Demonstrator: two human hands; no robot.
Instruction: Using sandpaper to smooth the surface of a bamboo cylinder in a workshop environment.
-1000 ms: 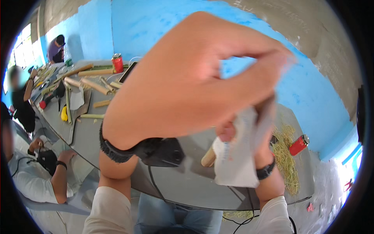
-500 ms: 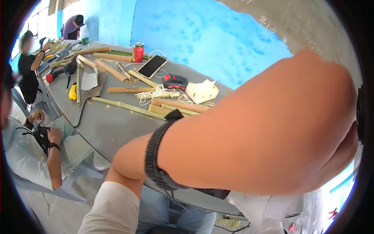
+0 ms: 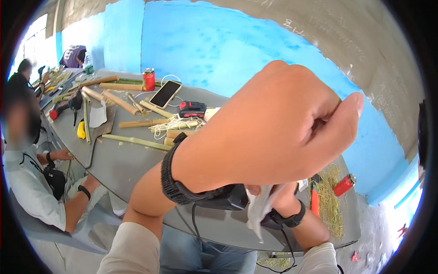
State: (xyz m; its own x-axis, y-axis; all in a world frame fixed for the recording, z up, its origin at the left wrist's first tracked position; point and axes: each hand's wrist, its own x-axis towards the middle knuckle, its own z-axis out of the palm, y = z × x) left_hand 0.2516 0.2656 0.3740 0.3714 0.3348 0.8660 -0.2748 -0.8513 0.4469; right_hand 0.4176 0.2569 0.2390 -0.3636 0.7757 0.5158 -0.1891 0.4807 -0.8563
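Observation:
My left hand [image 3: 292,128] is raised large in the middle of the view, fingers curled into a fist and thumb out to the right; anything inside the fist is hidden. A black strap [image 3: 171,176] goes round its wrist. Lower down, my right hand [image 3: 285,201] shows partly behind the left, with a crumpled white tissue-like sheet [image 3: 261,212] in its fingers. A black band [image 3: 292,219] circles the right wrist. Beneath the left wrist is a black device [image 3: 228,197] with a cable.
The grey table [image 3: 123,160] bears bamboo pieces [image 3: 132,123], white string, a phone [image 3: 165,94], a red-black battery [image 3: 192,109], a drill [image 3: 68,105] and a red can [image 3: 148,80]. Dry shavings [image 3: 329,201] and another can [image 3: 345,185] lie right. A co-worker [image 3: 41,192] sits left.
My left hand has turned, bringing its curled fingers and thumb into sight. My right hand and the white sheet now show more clearly below it. The view has shifted, revealing the table's right end.

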